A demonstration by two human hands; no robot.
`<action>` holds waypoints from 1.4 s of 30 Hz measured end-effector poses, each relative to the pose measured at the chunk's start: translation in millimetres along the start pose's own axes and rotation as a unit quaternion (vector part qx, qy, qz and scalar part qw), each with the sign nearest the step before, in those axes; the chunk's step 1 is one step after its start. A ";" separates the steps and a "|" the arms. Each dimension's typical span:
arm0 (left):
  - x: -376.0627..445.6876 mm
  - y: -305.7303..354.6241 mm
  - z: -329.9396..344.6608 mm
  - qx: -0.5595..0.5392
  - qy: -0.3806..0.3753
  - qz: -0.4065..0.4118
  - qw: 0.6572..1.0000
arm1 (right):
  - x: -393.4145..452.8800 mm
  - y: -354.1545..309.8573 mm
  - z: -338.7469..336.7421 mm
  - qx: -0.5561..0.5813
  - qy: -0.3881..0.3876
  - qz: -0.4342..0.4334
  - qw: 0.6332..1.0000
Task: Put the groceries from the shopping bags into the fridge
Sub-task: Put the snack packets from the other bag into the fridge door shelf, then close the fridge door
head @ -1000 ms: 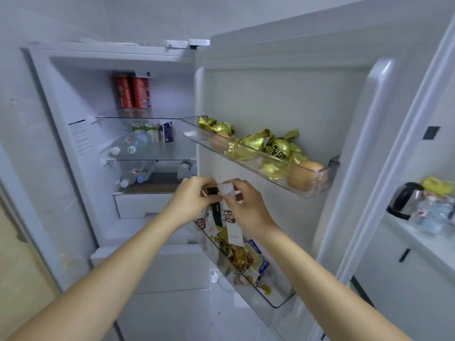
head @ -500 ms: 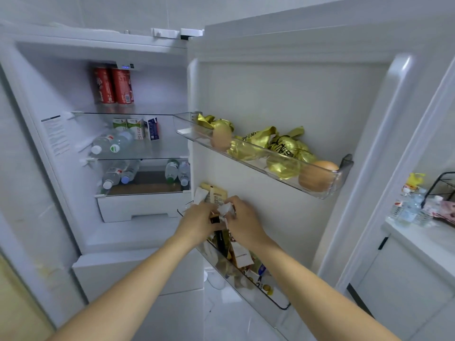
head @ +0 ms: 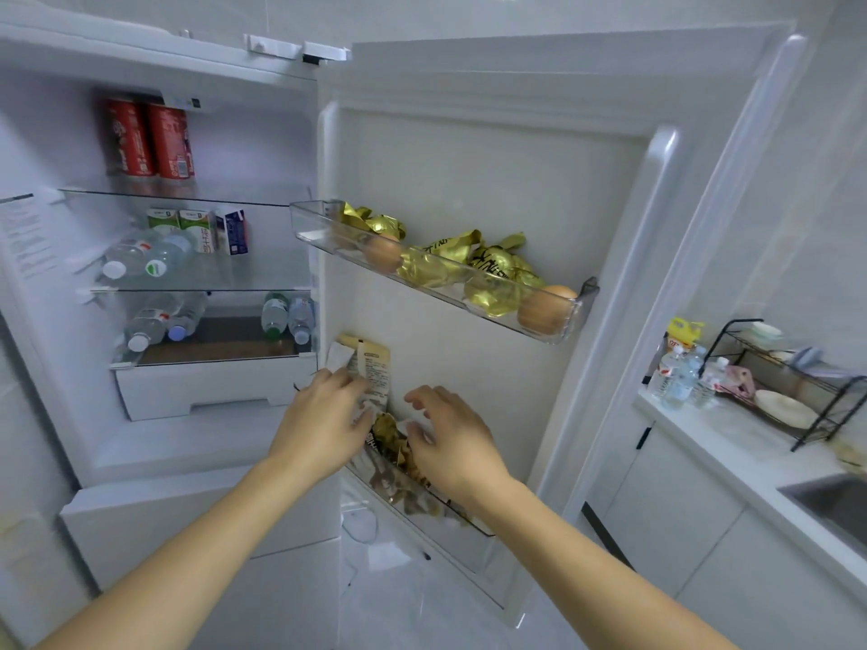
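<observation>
- At the far left, inside the open fridge [head: 197, 443], two red cans [head: 149, 139] are standing on the top shelf, with small cartons [head: 199, 227] and lying water bottles [head: 140, 262] on the glass shelf below and more bottles [head: 159, 319] on the shelf under that.
- Lower down, the left hand [head: 323, 417] is resting on the snack packets [head: 373, 375] standing in the lower door bin [head: 436, 513], fingers pressing against a beige packet; whether they are curling round it is unclear.
- Just to its right, the right hand [head: 450, 441] is hovering over the same bin, fingers spread and loosely bent, holding nothing.
- Above, the upper door bin [head: 323, 232] is carrying gold-wrapped packets [head: 492, 269] and brown eggs [head: 544, 312].
- At the far right, the bench [head: 732, 443] is carrying water bottles [head: 675, 377], a black wire rack [head: 825, 405] and a sink [head: 835, 504].
</observation>
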State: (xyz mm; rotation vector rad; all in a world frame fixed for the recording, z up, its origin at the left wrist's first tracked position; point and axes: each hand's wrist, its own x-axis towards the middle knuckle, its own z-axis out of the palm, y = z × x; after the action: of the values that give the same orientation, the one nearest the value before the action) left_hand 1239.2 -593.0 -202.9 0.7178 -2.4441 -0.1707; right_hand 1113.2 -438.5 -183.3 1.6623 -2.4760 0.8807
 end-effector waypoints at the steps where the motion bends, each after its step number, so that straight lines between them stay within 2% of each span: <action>1: -3.8 7.4 -6.5 -0.001 0.001 0.004 1.000 | -4.9 0.4 -4.9 0.000 0.013 -0.006 1.000; 8: -20.9 68.7 -62.7 0.024 0.046 0.041 0.998 | -37.6 1.6 -50.9 0.025 0.073 -0.069 0.995; 12: -23.3 117.8 -98.2 0.080 0.099 0.092 0.988 | -66.6 -1.8 -87.7 0.062 0.110 -0.142 0.982; 17: -8.9 205.8 -143.0 0.141 0.185 0.190 0.954 | -90.7 0.8 -154.4 0.101 0.233 -0.216 0.943; 20: 11.4 259.5 -159.1 0.179 0.233 0.253 0.922 | -90.9 15.7 -186.0 0.115 0.340 -0.197 0.912; 23: 40.4 301.7 -161.1 0.213 0.246 0.321 0.889 | -84.6 34.7 -205.4 0.124 0.389 -0.092 0.908; 25: 62.1 321.7 -157.0 0.239 0.225 0.344 0.880 | -77.8 49.7 -210.3 0.177 0.363 -0.046 0.914; 28: 92.2 345.4 -149.2 0.290 0.166 0.340 0.879 | -67.0 72.3 -211.2 0.262 0.266 -0.009 0.928; 32: 116.6 357.8 -138.1 0.370 0.087 0.269 0.885 | -64.0 83.8 -211.3 0.291 0.182 0.013 0.939; 34: 119.8 355.0 -135.1 0.397 0.095 0.264 0.874 | -64.5 86.4 -210.5 0.285 0.174 0.007 0.942; 37: 116.4 345.2 -134.6 0.411 0.131 0.300 0.851 | -66.5 88.8 -207.6 0.282 0.176 -0.004 0.943; 42: 90.6 324.8 -152.2 0.408 0.173 0.310 0.841 | -73.2 75.1 -202.1 0.289 0.192 -0.061 0.936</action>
State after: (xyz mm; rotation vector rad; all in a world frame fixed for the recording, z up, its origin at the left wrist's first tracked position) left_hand 1115.1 -360.1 56.2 0.1895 -2.1883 1.2052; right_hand 1023.8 -262.1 -70.3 1.5386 -1.9341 1.8378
